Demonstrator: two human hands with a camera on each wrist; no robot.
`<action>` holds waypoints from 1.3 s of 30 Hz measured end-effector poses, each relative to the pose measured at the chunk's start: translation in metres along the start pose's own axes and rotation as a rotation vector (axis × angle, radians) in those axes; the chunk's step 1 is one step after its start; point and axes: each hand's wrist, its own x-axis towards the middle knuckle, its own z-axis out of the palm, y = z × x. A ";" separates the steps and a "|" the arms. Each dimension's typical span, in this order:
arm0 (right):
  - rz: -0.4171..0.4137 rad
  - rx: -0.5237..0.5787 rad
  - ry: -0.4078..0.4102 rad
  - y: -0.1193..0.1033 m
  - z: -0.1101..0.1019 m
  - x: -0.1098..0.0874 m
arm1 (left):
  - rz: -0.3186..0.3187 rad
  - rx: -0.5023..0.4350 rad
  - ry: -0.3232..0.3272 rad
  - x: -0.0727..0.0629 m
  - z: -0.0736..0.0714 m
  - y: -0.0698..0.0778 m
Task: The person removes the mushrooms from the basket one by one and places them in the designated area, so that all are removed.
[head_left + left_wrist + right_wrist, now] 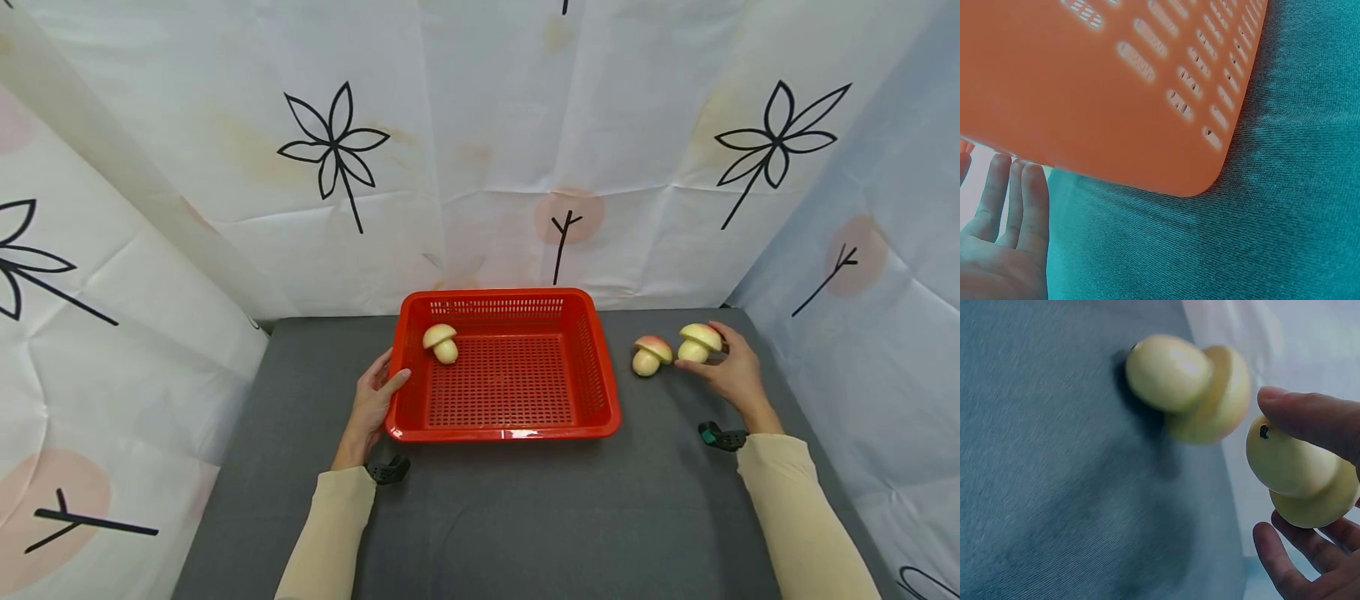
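- A pale yellow left sleeve [326, 533] and a matching right sleeve [802, 517] reach in from the near side over a dark gray table [495, 517].
- Black devices sit at both wrists, a left wristband [388, 471] and a right wristband [722, 437], the latter showing a touch of green.
- The left hand [373, 404] grasps the left side of a red plastic basket [502, 434], thumb over the rim and the other fingers along the outside wall.
- The basket, rectangular with slotted walls and a grid floor, stands at the middle of the table's far half.
- The right hand [735, 371], at the table's far right, pinches a mushroom [699, 341] between thumb and fingers; its cap is yellow blushed with red, and a small dark mark shows on the stem's end in the right wrist view. Whether it touches the table cannot be told.
- Just beside it, between basket and right hand, a second mushroom [651, 356] lies tilted on the table, its cap reddish and yellow.
- A third mushroom [442, 342], pale-capped, lies inside the basket toward the far left corner.
- Behind the table hangs a white cloth [480, 125] printed with black leaf sprigs and pink circles.
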 end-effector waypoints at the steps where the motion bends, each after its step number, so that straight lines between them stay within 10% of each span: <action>1: 0.012 -0.014 -0.003 0.003 0.001 0.000 | 0.000 0.002 0.002 0.000 0.000 0.000; 39: 0.098 -0.074 -0.038 0.041 0.026 0.006 | 0.001 0.006 -0.002 0.001 -0.001 -0.002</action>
